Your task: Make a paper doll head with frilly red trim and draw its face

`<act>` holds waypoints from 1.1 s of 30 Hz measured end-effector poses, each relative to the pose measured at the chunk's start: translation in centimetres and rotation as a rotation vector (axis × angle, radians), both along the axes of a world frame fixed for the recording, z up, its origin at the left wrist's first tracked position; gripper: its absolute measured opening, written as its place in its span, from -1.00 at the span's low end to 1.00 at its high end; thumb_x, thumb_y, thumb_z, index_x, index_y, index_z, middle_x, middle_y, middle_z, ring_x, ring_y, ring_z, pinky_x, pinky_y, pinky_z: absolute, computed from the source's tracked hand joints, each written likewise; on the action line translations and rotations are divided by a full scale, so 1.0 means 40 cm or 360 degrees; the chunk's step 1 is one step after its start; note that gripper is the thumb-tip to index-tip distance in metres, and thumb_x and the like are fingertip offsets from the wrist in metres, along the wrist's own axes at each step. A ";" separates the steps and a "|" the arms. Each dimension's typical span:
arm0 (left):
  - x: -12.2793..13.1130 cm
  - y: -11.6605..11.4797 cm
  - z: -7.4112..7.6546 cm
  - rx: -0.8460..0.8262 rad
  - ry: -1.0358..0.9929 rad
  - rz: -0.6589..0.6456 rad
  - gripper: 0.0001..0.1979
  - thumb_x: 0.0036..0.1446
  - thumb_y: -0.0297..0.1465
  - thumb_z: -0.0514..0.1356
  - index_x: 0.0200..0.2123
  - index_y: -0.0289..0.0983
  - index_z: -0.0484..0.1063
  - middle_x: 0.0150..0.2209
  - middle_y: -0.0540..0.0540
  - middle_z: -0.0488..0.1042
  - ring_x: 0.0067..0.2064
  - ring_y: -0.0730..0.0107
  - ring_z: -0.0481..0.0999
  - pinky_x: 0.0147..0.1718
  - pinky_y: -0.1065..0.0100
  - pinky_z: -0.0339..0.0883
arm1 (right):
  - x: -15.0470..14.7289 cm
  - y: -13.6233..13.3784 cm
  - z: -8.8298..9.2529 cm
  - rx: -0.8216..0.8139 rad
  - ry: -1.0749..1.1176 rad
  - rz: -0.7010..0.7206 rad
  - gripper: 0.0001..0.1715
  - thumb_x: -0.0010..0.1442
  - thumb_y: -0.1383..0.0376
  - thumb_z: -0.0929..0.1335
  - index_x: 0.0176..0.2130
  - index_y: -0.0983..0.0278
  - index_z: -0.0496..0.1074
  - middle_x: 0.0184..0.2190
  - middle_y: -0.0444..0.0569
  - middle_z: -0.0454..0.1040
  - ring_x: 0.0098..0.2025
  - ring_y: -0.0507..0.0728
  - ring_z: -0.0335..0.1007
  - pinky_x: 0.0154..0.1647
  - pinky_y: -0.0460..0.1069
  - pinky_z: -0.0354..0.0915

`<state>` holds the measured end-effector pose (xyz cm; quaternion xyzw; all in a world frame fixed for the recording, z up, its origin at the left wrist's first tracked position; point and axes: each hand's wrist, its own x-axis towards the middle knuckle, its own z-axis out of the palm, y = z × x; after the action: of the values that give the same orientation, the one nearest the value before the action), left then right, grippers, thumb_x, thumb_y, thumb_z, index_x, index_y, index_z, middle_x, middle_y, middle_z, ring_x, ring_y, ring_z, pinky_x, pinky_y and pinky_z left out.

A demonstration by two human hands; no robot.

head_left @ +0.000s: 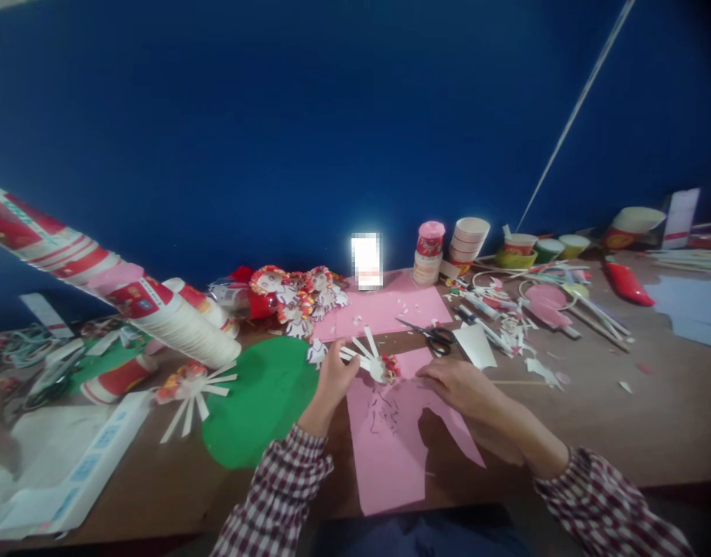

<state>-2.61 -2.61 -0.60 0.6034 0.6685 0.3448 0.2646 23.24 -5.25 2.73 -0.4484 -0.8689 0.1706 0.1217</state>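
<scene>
The left hand (335,379) is grasping a small paper piece (377,367) by its white strips, the red fringed end pointing away from that grip; the right hand (459,387) is bending its fingers over the right part of a pink sheet (390,472), and I cannot tell whether they are closing on anything; the pink sheet is lying below both hands, with dark bits (384,418) scattering just under the held piece; scissors (439,338) are lying just beyond the right fingertips; a green disc (256,402) is lying left of the left-hand grip, a second stripped piece (193,387) resting past it.
</scene>
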 end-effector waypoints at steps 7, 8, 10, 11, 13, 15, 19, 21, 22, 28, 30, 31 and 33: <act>-0.046 -0.052 0.063 0.0043 0.0059 -0.0433 -0.58 0.01 -0.47 0.09 0.00 -0.31 0.29 -0.05 -0.16 0.42 -0.20 0.33 0.46 -0.14 0.26 0.32 | 0.013 0.019 0.032 -0.0578 0.0728 -0.0220 -0.67 0.23 0.19 0.21 -0.21 0.30 0.48 -0.26 0.02 0.53 -0.23 0.14 0.44 -0.21 0.00 0.32; -0.051 -0.052 0.073 0.0030 0.0072 -0.0482 -0.57 0.00 -0.48 0.09 0.01 -0.30 0.29 -0.04 -0.16 0.42 -0.20 0.33 0.45 -0.16 0.27 0.33 | 0.010 0.025 0.033 -0.0668 0.0822 -0.0258 -0.65 0.22 0.15 0.23 -0.22 0.30 0.48 -0.29 0.01 0.53 -0.25 0.13 0.43 -0.25 -0.01 0.32; -0.057 -0.047 0.087 -0.0026 0.0072 -0.0601 -0.56 -0.01 -0.50 0.09 0.01 -0.29 0.30 -0.07 -0.14 0.43 -0.21 0.33 0.46 -0.19 0.30 0.34 | -0.001 0.038 0.032 -0.0807 0.0954 -0.0348 -0.63 0.18 0.09 0.26 -0.25 0.31 0.47 -0.34 -0.01 0.51 -0.31 0.10 0.40 -0.35 -0.05 0.30; -0.059 -0.042 0.091 -0.0057 0.0067 -0.0662 -0.55 -0.02 -0.51 0.10 0.01 -0.29 0.31 -0.10 -0.13 0.45 -0.24 0.34 0.46 -0.21 0.31 0.35 | -0.009 0.044 0.031 -0.0867 0.0999 -0.0397 -0.62 0.16 0.07 0.28 -0.25 0.32 0.46 -0.37 -0.02 0.49 -0.36 0.07 0.37 -0.42 -0.07 0.27; -0.060 -0.029 0.093 -0.0110 0.0044 -0.0744 -0.53 -0.02 -0.50 0.10 0.03 -0.29 0.30 -0.15 -0.12 0.47 -0.31 0.37 0.46 -0.26 0.33 0.36 | -0.026 0.057 0.027 -0.0965 0.1087 -0.0457 -0.61 0.12 0.05 0.31 -0.30 0.34 0.44 -0.42 -0.04 0.45 -0.45 0.01 0.30 -0.50 -0.11 0.21; -0.057 -0.017 0.089 -0.0135 0.0010 -0.0789 -0.53 -0.02 -0.49 0.10 0.03 -0.28 0.30 -0.16 -0.11 0.48 -0.36 0.41 0.44 -0.31 0.35 0.36 | -0.045 0.068 0.023 -0.1098 0.1176 -0.0468 -0.61 0.10 0.05 0.34 -0.30 0.34 0.42 -0.42 -0.05 0.43 -0.48 -0.03 0.27 -0.53 -0.13 0.17; -0.051 0.002 0.071 -0.0097 -0.0086 -0.0813 -0.54 -0.03 -0.50 0.10 0.01 -0.28 0.33 -0.11 -0.11 0.46 -0.37 0.44 0.43 -0.33 0.38 0.35 | -0.077 0.082 0.008 -0.1303 0.1356 -0.0553 -0.62 0.08 0.06 0.37 -0.29 0.33 0.39 -0.37 -0.03 0.44 -0.35 0.01 0.35 -0.42 -0.12 0.22; -0.051 0.009 0.063 -0.0108 -0.0141 -0.0837 -0.53 -0.05 -0.51 0.10 0.01 -0.29 0.32 -0.12 -0.10 0.46 -0.44 0.49 0.40 -0.38 0.40 0.33 | -0.086 0.086 -0.002 -0.1345 0.1408 -0.0553 -0.62 0.07 0.05 0.37 -0.29 0.33 0.39 -0.35 -0.03 0.44 -0.31 0.01 0.36 -0.40 -0.13 0.22; -0.052 0.011 0.059 -0.0119 -0.0161 -0.0844 -0.53 -0.06 -0.51 0.10 0.01 -0.29 0.32 -0.13 -0.10 0.46 -0.47 0.52 0.38 -0.42 0.42 0.32 | -0.089 0.088 -0.007 -0.1354 0.1428 -0.0545 -0.61 0.06 0.05 0.38 -0.29 0.33 0.39 -0.35 -0.03 0.44 -0.32 0.01 0.36 -0.40 -0.13 0.21; -0.059 0.018 0.046 -0.0193 -0.0225 -0.0843 -0.51 -0.06 -0.51 0.10 0.02 -0.28 0.31 -0.14 -0.09 0.46 -0.51 0.56 0.35 -0.48 0.46 0.29 | -0.096 0.099 -0.028 -0.1346 0.1417 -0.0526 -0.51 0.00 0.00 0.40 -0.27 0.35 0.40 -0.40 -0.03 0.45 -0.52 -0.06 0.24 -0.52 -0.13 0.14; -0.055 0.020 0.044 -0.0165 -0.0240 -0.0858 -0.52 -0.08 -0.52 0.10 0.00 -0.29 0.32 -0.11 -0.11 0.45 -0.46 0.52 0.40 -0.43 0.44 0.32 | -0.100 0.103 -0.030 -0.1328 0.1409 -0.0502 -0.50 -0.02 -0.02 0.40 -0.29 0.36 0.41 -0.44 -0.05 0.44 -0.55 -0.06 0.21 -0.55 -0.13 0.12; -0.053 0.020 0.043 -0.0153 -0.0247 -0.0864 -0.53 -0.08 -0.53 0.11 -0.01 -0.28 0.33 -0.10 -0.11 0.45 -0.43 0.50 0.42 -0.41 0.43 0.33 | -0.102 0.105 -0.030 -0.1313 0.1411 -0.0493 -0.50 -0.03 -0.02 0.41 -0.30 0.35 0.42 -0.45 -0.06 0.44 -0.55 -0.06 0.20 -0.55 -0.13 0.11; -0.046 0.021 0.043 -0.0162 -0.0272 -0.0870 -0.53 -0.07 -0.52 0.11 -0.01 -0.28 0.34 -0.10 -0.12 0.46 -0.40 0.48 0.44 -0.39 0.42 0.35 | -0.107 0.108 -0.029 -0.1307 0.1428 -0.0469 -0.52 -0.05 0.00 0.42 -0.29 0.34 0.43 -0.43 -0.07 0.44 -0.54 -0.06 0.21 -0.56 -0.14 0.10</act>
<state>-4.47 -1.78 1.12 0.7158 0.4728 0.2763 0.4332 18.96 -0.93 1.55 -0.4583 -0.5258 0.6438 0.3147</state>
